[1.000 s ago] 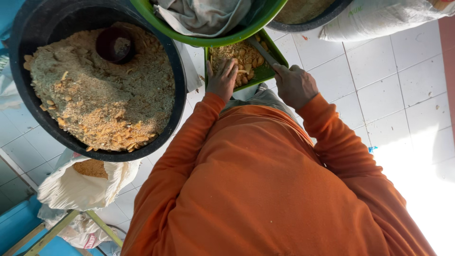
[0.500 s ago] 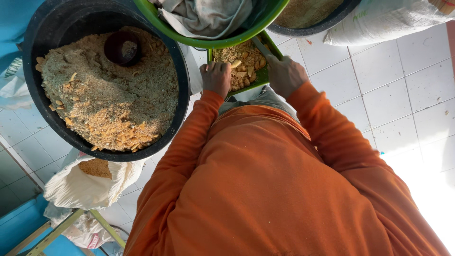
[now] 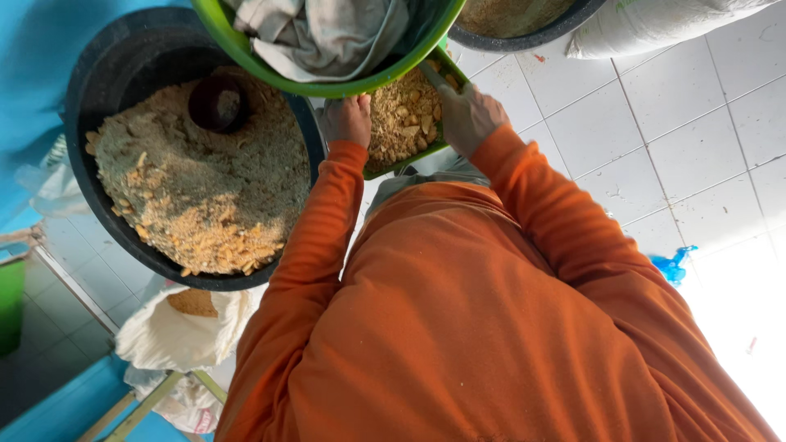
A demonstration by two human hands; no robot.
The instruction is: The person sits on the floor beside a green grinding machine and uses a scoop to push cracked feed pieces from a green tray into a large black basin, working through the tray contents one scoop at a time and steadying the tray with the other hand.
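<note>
Both hands, left hand (image 3: 348, 120) and right hand (image 3: 468, 115), have risen, gripping the small green plastic tray (image 3: 401, 123) of tan crumbly feed beside the big black tub (image 3: 106, 106).

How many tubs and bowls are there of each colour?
Black tubs: 2, the big tub of crumbly meal and one at the top edge.
Green: 2, the round bowl with cloth and the small tray in both hands.
Total: 4

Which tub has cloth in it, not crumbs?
The round bright green tub at the top holds crumpled grey cloth. The big black tub and the small green tray between both hands hold tan crumbly meal.
</note>
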